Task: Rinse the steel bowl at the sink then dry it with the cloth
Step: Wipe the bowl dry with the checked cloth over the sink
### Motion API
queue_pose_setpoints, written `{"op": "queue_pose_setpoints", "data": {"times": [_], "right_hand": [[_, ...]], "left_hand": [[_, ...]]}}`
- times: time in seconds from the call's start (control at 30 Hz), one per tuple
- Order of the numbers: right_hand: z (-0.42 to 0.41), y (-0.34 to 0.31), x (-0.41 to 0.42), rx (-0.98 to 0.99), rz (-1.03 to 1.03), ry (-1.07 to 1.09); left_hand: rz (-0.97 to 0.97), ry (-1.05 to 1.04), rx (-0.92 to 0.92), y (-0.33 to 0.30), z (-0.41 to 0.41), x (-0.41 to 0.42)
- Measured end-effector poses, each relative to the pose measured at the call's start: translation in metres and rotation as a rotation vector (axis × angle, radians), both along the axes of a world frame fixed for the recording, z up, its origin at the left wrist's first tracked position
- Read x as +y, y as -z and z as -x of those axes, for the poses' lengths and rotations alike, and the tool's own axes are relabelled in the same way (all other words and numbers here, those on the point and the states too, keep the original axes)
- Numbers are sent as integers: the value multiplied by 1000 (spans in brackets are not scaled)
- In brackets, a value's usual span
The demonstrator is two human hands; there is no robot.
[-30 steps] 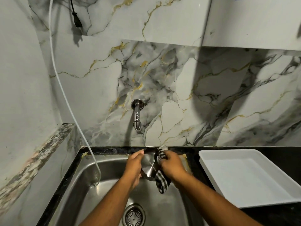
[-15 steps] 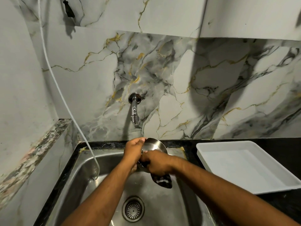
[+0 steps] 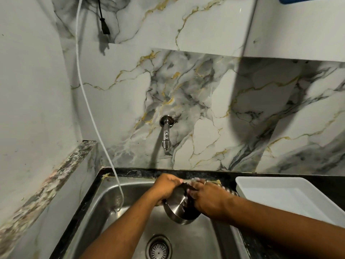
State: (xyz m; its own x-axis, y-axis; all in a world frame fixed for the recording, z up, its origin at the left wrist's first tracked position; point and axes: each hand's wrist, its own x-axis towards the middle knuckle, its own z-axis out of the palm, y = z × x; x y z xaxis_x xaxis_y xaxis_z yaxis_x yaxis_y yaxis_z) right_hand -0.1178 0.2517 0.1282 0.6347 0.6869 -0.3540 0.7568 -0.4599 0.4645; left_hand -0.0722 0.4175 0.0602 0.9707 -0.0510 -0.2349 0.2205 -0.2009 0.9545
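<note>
Marble wall and tap (image 3: 166, 135) stand behind the sink (image 3: 112, 206). Above its basin your left hand (image 3: 165, 186) grips the steel bowl (image 3: 177, 208) rim; your right hand (image 3: 209, 198) presses the cloth (image 3: 230, 191) inside it, fingers closed.

The hands (image 3: 188, 195) hide most of the cloth (image 3: 230, 191) and the bowl's (image 3: 176, 208) top. The white tray (image 3: 291, 195) and the sink (image 3: 112, 212) run off the edges.
</note>
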Motion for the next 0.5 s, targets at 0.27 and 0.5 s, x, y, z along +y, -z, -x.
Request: {"op": "queue_pose_setpoints", "data": {"times": [0.27,0.5], "right_hand": [[-25,21,-19,-114,-50,-133],[-4,41,14,-104,68,140]], "left_hand": [[63,33,17,-17,-7,1],[-156,-37,-96,-14,-8,-15]]}}
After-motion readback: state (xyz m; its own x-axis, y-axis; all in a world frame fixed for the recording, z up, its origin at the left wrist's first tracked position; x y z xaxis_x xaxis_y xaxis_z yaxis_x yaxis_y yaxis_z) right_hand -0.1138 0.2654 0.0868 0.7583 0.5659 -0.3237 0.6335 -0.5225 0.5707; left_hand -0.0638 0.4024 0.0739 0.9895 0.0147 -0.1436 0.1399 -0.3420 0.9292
